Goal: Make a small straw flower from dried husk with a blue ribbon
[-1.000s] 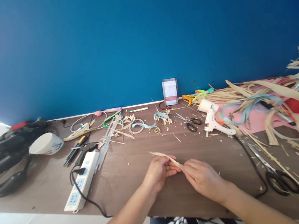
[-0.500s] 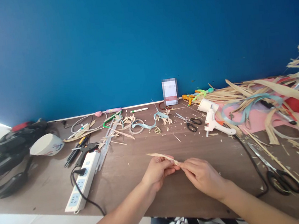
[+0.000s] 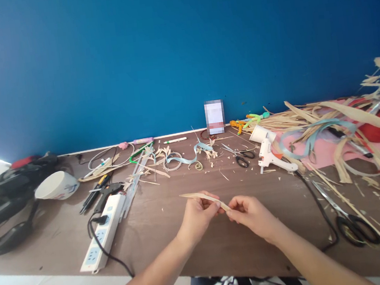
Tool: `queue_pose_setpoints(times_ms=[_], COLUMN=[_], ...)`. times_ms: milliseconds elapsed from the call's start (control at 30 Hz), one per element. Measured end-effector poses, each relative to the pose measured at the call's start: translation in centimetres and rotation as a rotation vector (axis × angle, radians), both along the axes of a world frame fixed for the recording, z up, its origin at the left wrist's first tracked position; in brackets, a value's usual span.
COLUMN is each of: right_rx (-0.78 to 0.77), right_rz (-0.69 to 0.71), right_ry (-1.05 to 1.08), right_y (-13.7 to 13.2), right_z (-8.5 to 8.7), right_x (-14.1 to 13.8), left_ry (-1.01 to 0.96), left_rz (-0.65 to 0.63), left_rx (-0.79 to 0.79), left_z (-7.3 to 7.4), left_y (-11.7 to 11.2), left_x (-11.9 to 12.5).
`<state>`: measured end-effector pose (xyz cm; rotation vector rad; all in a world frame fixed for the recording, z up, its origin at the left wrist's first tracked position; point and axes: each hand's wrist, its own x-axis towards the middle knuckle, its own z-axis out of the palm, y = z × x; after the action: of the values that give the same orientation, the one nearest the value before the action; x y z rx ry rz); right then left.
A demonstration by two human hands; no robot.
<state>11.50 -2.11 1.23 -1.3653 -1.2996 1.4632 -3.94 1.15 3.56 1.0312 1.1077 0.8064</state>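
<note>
A pale, dry husk-like strip (image 3: 196,195) runs slantwise between my two hands, above the brown table. My left hand (image 3: 200,213) pinches it around the middle, thumb on top, and its pointed end sticks out to the left. The fingertips of my right hand (image 3: 249,214) close on the strip's lower right end. Part of the strip is covered by my fingers. Behind my hands, small scissors (image 3: 240,154) and a white glue gun (image 3: 275,156) lie on the table.
Left stand a white power strip (image 3: 106,236), a white paper bowl (image 3: 57,185) and a black bag (image 3: 13,196). Large black-handled scissors (image 3: 355,228) lie at the right, near a heap of pale strips (image 3: 311,116). A black cord (image 3: 318,205) crosses the table. A blue wall (image 3: 179,56) closes the back.
My right hand has turned, its fingers now curled more upward at the strip's end. More of the strip shows between my hands, and its pointed end has shifted slightly left.
</note>
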Motion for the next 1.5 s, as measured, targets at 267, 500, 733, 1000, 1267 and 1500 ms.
queue_pose_setpoints(times_ms=[267, 500, 733, 1000, 1267, 1500], right_rx=[-0.091, -0.073, 0.187, 0.763, 0.941, 1.104], right_rz=[0.032, 0.029, -0.030, 0.119, 0.245, 0.219], right_ry=[0.125, 0.110, -0.300, -1.037, -1.129, -1.063], right_y=[-0.5, -1.1, -1.1, -1.6, -1.2, -1.5], right_z=[0.2, -0.4, -0.3, 0.2, 0.6, 0.4], right_x=[-0.4, -0.1, 0.4, 1.6, 3.5, 4.8], left_ry=[-0.184, -0.181, -0.196, -0.220, -0.211, -0.244], left_rz=[0.019, 0.037, 0.117, -0.026, -0.051, 0.013], left_rx=[-0.264, -0.225, -0.204, -0.408, -0.561, -0.678], left_z=[-0.8, -1.1, -1.8, -2.3, -1.9, -1.4], left_y=[0.2, 0.4, 0.2, -2.3, -1.5, -1.6], left_x=[-0.3, -0.3, 0.4, 2.1, 3.2, 4.7])
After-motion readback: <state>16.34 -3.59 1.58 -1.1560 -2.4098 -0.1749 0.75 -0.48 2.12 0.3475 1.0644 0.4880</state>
